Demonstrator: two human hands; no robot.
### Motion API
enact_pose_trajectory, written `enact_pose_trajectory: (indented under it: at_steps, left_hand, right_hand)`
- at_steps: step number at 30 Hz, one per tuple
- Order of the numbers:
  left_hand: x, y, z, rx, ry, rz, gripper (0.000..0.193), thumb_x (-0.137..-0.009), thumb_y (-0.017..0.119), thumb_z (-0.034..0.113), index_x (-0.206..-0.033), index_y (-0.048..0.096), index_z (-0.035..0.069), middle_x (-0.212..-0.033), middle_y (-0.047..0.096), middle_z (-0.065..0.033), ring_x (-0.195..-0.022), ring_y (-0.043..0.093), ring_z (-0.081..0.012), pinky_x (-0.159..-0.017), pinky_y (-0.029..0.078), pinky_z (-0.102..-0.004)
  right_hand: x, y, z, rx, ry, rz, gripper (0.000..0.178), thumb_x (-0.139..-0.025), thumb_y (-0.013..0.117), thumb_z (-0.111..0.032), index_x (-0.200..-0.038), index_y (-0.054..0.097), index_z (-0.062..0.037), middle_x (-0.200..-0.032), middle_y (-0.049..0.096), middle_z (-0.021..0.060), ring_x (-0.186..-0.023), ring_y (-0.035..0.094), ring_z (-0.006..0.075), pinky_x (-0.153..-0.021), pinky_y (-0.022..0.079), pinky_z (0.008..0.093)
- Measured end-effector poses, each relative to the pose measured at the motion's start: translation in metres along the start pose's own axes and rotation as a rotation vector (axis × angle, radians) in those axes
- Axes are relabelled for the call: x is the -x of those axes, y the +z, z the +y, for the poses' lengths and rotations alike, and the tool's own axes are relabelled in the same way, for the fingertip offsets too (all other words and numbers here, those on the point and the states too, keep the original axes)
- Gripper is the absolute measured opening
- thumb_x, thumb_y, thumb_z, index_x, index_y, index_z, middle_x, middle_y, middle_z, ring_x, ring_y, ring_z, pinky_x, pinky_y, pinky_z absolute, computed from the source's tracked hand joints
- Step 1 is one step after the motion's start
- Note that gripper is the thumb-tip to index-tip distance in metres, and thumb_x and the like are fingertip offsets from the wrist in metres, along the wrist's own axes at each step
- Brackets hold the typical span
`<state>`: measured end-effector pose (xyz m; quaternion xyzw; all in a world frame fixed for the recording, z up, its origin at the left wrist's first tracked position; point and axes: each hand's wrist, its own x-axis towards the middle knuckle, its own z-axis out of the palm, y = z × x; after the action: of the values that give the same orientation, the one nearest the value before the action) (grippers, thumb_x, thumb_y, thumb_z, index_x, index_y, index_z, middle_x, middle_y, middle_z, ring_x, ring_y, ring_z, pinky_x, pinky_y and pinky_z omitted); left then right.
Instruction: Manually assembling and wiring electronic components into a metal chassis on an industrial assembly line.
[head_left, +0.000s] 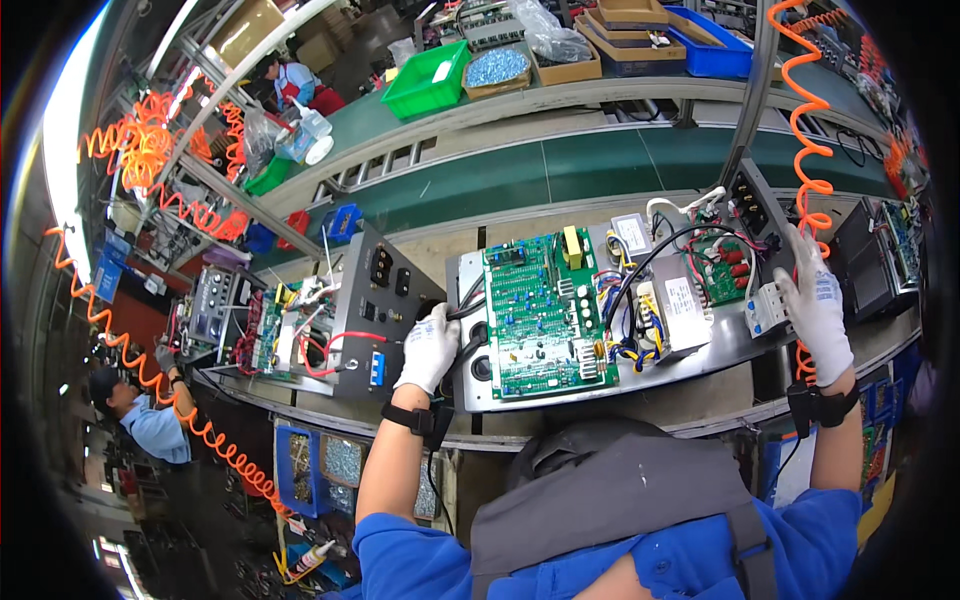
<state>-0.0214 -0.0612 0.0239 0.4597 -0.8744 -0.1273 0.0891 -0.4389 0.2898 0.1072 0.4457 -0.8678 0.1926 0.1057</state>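
In front of me lies a long metal chassis (pixel 720 352) carrying a large green circuit board (pixel 535 330), a metal-cased module (pixel 683 308) and bundled wires. My left hand (pixel 430 350), in a white glove, is closed around black cables (pixel 468 305) at the chassis's left end; its fingertips are partly hidden. Also gloved, my right hand (pixel 818 305) lies against the upright black end panel (pixel 757 215) on the right, fingers stretched out and thumb apart. Below that panel is a grey-white terminal block (pixel 767 310), close to my right thumb.
Left of my left hand stands another unit with a dark upright panel (pixel 375 300). A further black-cased unit (pixel 875 260) sits at far right. Orange coiled hoses (pixel 805 110) hang on both sides. Beyond runs a green conveyor (pixel 500 175); a person in light blue (pixel 155 425) works at left.
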Motion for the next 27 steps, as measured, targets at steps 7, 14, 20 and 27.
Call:
enact_pose_trajectory:
  at_steps: [7,14,20,27]
  left_hand:
    - [0.013,-0.004,-0.029,-0.247,0.18,0.056,0.013,-0.089,0.06,0.018,-0.098,0.062,0.009,-0.089,0.065,-0.0144,-0.084,0.065,-0.0339,-0.074,0.05,-0.0467]
    - [-0.003,-0.033,0.006,0.662,-0.031,0.035,0.036,-0.09,0.052,0.007,-0.125,0.056,-0.003,-0.083,0.064,-0.0038,-0.065,0.055,-0.0076,-0.057,0.045,-0.0232]
    - [-0.036,-0.057,0.066,1.181,0.018,-0.403,0.038,-0.091,0.066,0.017,-0.121,0.06,-0.006,-0.095,0.069,-0.0077,-0.079,0.063,-0.0105,-0.072,0.051,-0.0257]
    - [-0.093,-0.037,0.032,0.879,0.036,-0.092,0.03,-0.097,0.06,0.018,-0.118,0.059,-0.004,-0.094,0.065,-0.0033,-0.08,0.057,-0.007,-0.071,0.047,-0.0233]
  right_hand:
    - [0.0,0.004,0.0,0.091,0.028,0.031,0.054,-0.092,0.057,-0.013,-0.144,0.041,-0.0116,-0.136,0.052,0.0205,-0.124,0.05,0.0389,-0.099,0.045,0.0433]
    - [0.001,0.008,-0.002,0.149,0.058,0.078,0.055,-0.09,0.058,-0.012,-0.143,0.043,-0.0115,-0.138,0.053,0.0168,-0.123,0.052,0.0367,-0.098,0.046,0.0418]
    - [-0.003,0.003,-0.011,0.143,0.092,0.055,0.056,-0.088,0.059,-0.012,-0.142,0.045,-0.0095,-0.137,0.052,0.0207,-0.116,0.057,0.0376,-0.095,0.048,0.0428]
    - [-0.003,0.005,-0.009,0.063,0.099,0.032,0.057,-0.088,0.058,-0.009,-0.143,0.043,-0.0068,-0.135,0.053,0.021,-0.118,0.055,0.0391,-0.098,0.045,0.0431]
